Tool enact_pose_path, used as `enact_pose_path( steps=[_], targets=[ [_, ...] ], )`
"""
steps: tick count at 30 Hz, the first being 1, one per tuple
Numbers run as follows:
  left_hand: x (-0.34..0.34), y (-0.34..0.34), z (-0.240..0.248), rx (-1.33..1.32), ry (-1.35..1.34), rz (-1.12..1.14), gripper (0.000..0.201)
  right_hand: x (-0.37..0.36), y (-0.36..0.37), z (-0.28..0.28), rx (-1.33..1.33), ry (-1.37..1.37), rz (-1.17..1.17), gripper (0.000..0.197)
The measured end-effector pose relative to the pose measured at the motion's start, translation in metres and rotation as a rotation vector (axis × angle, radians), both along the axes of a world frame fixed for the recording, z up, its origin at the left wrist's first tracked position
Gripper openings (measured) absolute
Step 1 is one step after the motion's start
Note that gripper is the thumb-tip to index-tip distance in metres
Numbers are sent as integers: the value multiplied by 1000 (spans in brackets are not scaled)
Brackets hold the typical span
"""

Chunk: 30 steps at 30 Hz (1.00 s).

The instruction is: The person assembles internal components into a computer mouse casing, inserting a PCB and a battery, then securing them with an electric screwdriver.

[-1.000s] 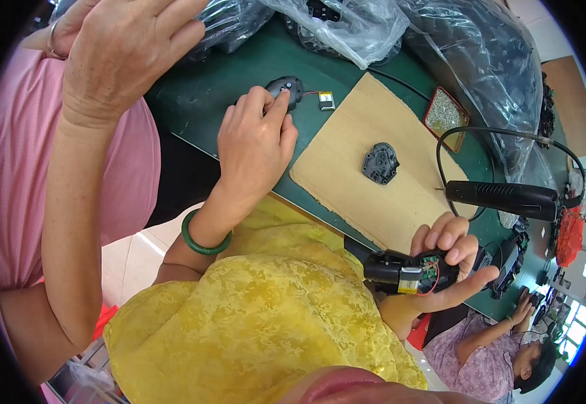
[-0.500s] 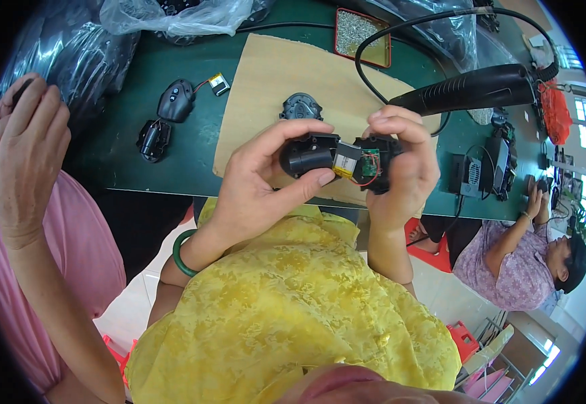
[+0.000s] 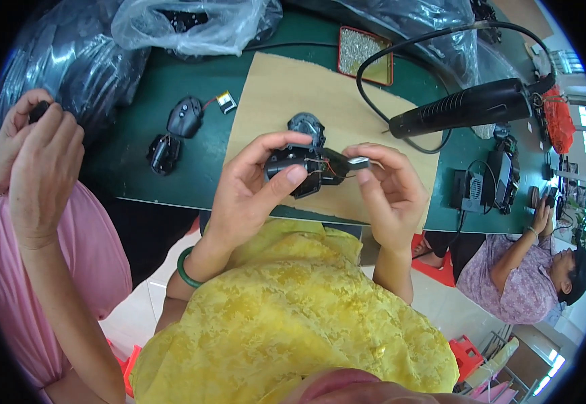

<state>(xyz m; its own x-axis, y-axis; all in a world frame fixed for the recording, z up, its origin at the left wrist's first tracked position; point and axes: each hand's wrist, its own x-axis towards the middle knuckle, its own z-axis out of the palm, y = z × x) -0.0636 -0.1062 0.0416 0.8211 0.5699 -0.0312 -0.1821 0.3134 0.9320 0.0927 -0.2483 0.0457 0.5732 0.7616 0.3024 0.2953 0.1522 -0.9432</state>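
Note:
My left hand [image 3: 242, 182] is closed round a black plastic device housing [image 3: 289, 161] with a rounded barrel shape, its thumb pressed on the front. Thin red wires [image 3: 333, 168] run from the housing toward my right hand [image 3: 394, 192]. There, thumb and fingertips pinch a small flat battery [image 3: 358, 162], seen nearly edge-on with a silver gleam. Just behind the held housing, a dark rounded shell part [image 3: 306, 126] lies on the cardboard sheet [image 3: 266, 87]. The circuit board seen earlier is not distinguishable now.
On the green table [image 3: 131, 161], a black shell [image 3: 185, 117] wired to a battery [image 3: 226, 102] lies left beside another housing [image 3: 164, 153]. A black corded handheld tool [image 3: 465, 108] hangs over the right. Behind is a tray of metal bits [image 3: 367, 57]. Co-workers sit either side.
My right hand has let go of the circuit-board half and now pinches the battery, drawn rightward from the housing. The housing has turned and moved slightly left in my left hand.

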Motion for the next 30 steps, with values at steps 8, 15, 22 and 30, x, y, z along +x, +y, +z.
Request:
enact_pose_path(
  steps=[8,15,22,30],
  targets=[
    [4,-6,-2,-170,-65,67,37,2,-3,-8,170,592,-52,42],
    [-9,-16,2,10,-38,-86,42,-12,-12,-9,3,469,-54,44],
    [-7,2,6,531,306,1,28,4,-16,-4,35,364,-222,33],
    [37,25,-12,1041,593,168,33,16,-5,-7,-75,365,-236,29]
  ],
)
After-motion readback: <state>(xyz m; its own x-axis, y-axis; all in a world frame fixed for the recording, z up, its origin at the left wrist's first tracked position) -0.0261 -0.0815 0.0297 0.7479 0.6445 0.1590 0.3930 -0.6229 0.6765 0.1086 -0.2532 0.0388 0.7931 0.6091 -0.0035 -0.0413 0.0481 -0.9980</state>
